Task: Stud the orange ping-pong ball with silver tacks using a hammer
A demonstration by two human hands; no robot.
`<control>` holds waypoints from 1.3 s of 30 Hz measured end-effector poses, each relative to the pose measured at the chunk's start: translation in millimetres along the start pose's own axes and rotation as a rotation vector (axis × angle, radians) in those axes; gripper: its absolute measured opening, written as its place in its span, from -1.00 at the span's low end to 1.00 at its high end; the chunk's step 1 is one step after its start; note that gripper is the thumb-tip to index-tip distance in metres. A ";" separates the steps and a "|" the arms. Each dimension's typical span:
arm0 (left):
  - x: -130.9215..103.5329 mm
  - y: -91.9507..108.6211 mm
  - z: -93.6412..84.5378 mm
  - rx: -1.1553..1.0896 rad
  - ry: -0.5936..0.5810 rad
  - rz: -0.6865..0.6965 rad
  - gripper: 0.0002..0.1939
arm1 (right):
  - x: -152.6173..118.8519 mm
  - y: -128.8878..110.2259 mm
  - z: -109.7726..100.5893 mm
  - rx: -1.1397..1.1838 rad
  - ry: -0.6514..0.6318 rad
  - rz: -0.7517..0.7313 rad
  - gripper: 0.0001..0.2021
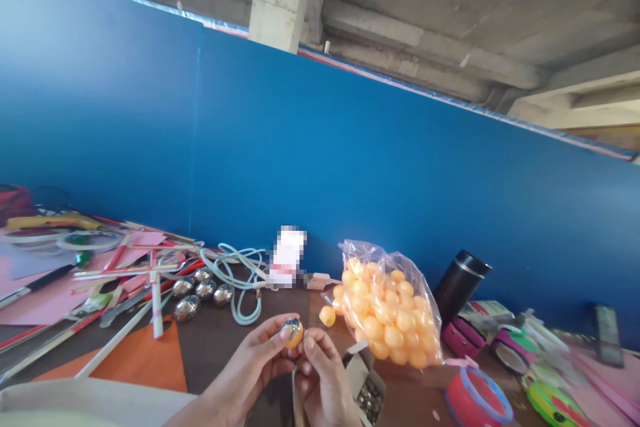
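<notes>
My left hand (255,357) grips a small orange ball (295,340) whose upper part is covered in shiny silver pieces. Beside it, my right hand (324,367) has its thumb and fingers pinched together close to the ball's right side; whatever is between them is too small to make out. An open cardboard box (356,373) of small metallic pieces stands just right of my right hand. Behind the hands, a clear plastic bag (387,313) is full of orange balls, and one loose orange ball (327,315) lies at its left. Several silver-covered balls (205,289) sit together to the left.
A pale blue cord (245,307) and an upright phone-like screen (287,257), blurred out, are at the back. A black bottle (460,283) leans right of the bag. Tape rolls (477,397) lie at right; sticks, paper and orange felt (145,360) at left. A blue partition (350,167) rises behind.
</notes>
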State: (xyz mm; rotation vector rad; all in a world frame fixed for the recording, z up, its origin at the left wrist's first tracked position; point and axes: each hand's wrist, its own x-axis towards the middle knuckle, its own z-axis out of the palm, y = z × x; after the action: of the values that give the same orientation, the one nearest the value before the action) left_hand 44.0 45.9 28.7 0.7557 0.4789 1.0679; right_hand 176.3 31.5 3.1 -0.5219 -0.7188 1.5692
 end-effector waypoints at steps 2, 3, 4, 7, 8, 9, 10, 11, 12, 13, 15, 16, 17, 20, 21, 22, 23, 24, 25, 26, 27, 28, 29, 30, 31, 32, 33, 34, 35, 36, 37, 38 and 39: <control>0.6 -0.3 -0.1 0.008 0.003 -0.006 -0.72 | 0.0 0.0 -0.9 -0.007 0.004 -0.008 -0.92; 0.8 -0.4 -0.1 0.009 0.007 -0.007 -0.71 | -0.1 0.0 -1.2 -0.016 0.005 -0.013 -0.91; 0.9 -0.5 0.0 0.011 0.010 -0.007 -0.71 | -0.2 0.0 -1.3 -0.026 0.004 -0.021 -0.91; 0.6 -0.6 0.9 0.015 0.020 -0.006 -0.70 | -0.7 0.4 -1.0 -0.057 0.005 -0.048 -0.91; 0.3 -0.6 1.4 0.018 0.024 -0.006 -0.69 | -0.9 0.5 -0.7 -0.061 0.010 -0.053 -0.91; 0.0 -0.5 1.9 0.021 0.028 -0.008 -0.69 | -1.1 0.5 -0.3 -0.061 0.014 -0.055 -0.92; -0.3 -0.3 2.5 0.025 0.033 -0.010 -0.68 | -1.3 0.4 0.1 -0.060 0.018 -0.054 -0.93; -0.6 -0.1 3.0 0.029 0.037 -0.012 -0.68 | -1.4 0.2 0.6 -0.059 0.020 -0.051 -0.93; -0.9 0.2 3.5 0.033 0.038 -0.015 -0.67 | -1.6 -0.1 1.1 -0.057 0.023 -0.046 -0.93; -1.2 0.5 3.8 0.037 0.039 -0.019 -0.67 | -1.8 -0.5 1.6 -0.056 0.024 -0.039 -0.92; -1.6 1.1 4.3 0.046 0.041 -0.026 -0.64 | -2.1 -1.6 2.4 -0.055 0.025 -0.025 -0.91; -1.8 1.4 4.3 0.053 0.042 -0.029 -0.63 | -2.3 -2.2 2.8 -0.055 0.027 -0.021 -0.91; -1.9 1.7 4.3 0.061 0.042 -0.031 -0.62 | -2.6 -2.8 3.1 -0.054 0.028 -0.019 -0.90; -2.2 2.2 4.2 0.087 0.037 -0.033 -0.61 | -3.3 -4.4 3.8 -0.052 0.030 -0.017 -0.90; -2.4 2.4 4.2 0.096 0.035 -0.034 -0.61 | -3.6 -4.8 4.1 -0.052 0.028 -0.015 -0.90; -2.6 2.5 4.3 0.103 0.034 -0.035 -0.61 | -3.8 -5.1 4.5 -0.051 0.025 -0.013 -0.90; -2.8 2.6 4.4 0.108 0.033 -0.035 -0.61 | -4.0 -5.3 4.9 -0.049 0.022 -0.011 -0.90; -3.0 2.7 4.4 0.110 0.033 -0.037 -0.61 | -4.1 -5.3 5.3 -0.047 0.019 -0.010 -0.90; -3.1 2.7 4.5 0.111 0.034 -0.038 -0.61 | -4.1 -5.3 5.7 -0.045 0.016 -0.008 -0.89; -3.1 2.8 4.5 0.112 0.034 -0.039 -0.61 | -4.1 -5.2 5.9 -0.044 0.015 -0.007 -0.89; -3.1 2.8 4.6 0.114 0.034 -0.040 -0.61 | -4.0 -5.1 6.0 -0.042 0.016 -0.005 -0.88; -3.0 2.8 4.5 0.116 0.035 -0.040 -0.61 | -3.9 -5.1 6.0 -0.042 0.016 -0.003 -0.87; -3.0 2.9 4.5 0.118 0.036 -0.039 -0.61 | -3.8 -5.1 5.8 -0.043 0.019 -0.001 -0.87; -2.9 2.9 4.4 0.120 0.039 -0.038 -0.61 | -3.8 -5.2 5.5 -0.043 0.020 0.002 -0.87; -2.9 2.9 4.3 0.121 0.041 -0.036 -0.61 | -3.8 -5.4 5.1 -0.043 0.022 0.005 -0.87; -2.9 3.0 4.2 0.121 0.043 -0.035 -0.61 | -3.8 -5.6 4.8 -0.042 0.023 0.008 -0.87; -3.0 3.1 4.1 0.121 0.043 -0.034 -0.61 | -3.9 -5.7 4.6 -0.041 0.023 0.009 -0.87; -3.1 3.2 4.0 0.121 0.043 -0.033 -0.62 | -4.0 -5.9 4.5 -0.040 0.023 0.010 -0.87; -3.3 3.2 4.1 0.121 0.042 -0.033 -0.62 | -4.2 -5.9 4.5 -0.039 0.022 0.010 -0.87; -3.3 3.2 4.1 0.122 0.041 -0.033 -0.61 | -4.4 -5.8 4.6 -0.039 0.020 0.008 -0.87; -3.4 3.2 4.2 0.122 0.041 -0.032 -0.61 | -4.6 -5.7 4.8 -0.038 0.019 0.007 -0.87; -3.3 3.1 4.4 0.122 0.042 -0.031 -0.61 | -4.8 -5.5 5.1 -0.038 0.017 0.006 -0.87; -3.2 2.9 4.5 0.122 0.044 -0.031 -0.61 | -5.1 -5.4 5.4 -0.037 0.017 0.005 -0.87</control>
State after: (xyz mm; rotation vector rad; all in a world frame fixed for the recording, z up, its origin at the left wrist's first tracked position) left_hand 43.9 42.4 33.9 0.8310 0.5956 1.0349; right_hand 177.0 25.9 10.2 -0.5639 -0.7348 1.5569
